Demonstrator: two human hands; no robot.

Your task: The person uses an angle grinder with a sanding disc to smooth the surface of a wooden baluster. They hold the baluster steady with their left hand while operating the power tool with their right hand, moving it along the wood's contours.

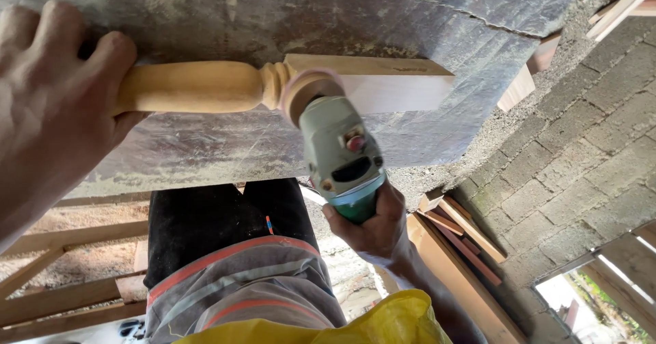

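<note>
Across the grey counter (205, 153) lies a turned wooden spindle (205, 86), left hand (48, 105) fingers clamped around its rounded end. Beside its beaded collar, the right hand (372, 224) grips a green angle grinder (338, 153), disc touching. Wooden planks (471, 262) lean below the counter's edge.

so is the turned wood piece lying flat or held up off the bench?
Lying flat. The turned wood piece rests lengthwise on the grey bench top, the left hand gripping its round end, the grinder disc against its collar.

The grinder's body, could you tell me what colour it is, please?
Pale green, with a darker teal grip; the head view shows the grinder best.
</note>
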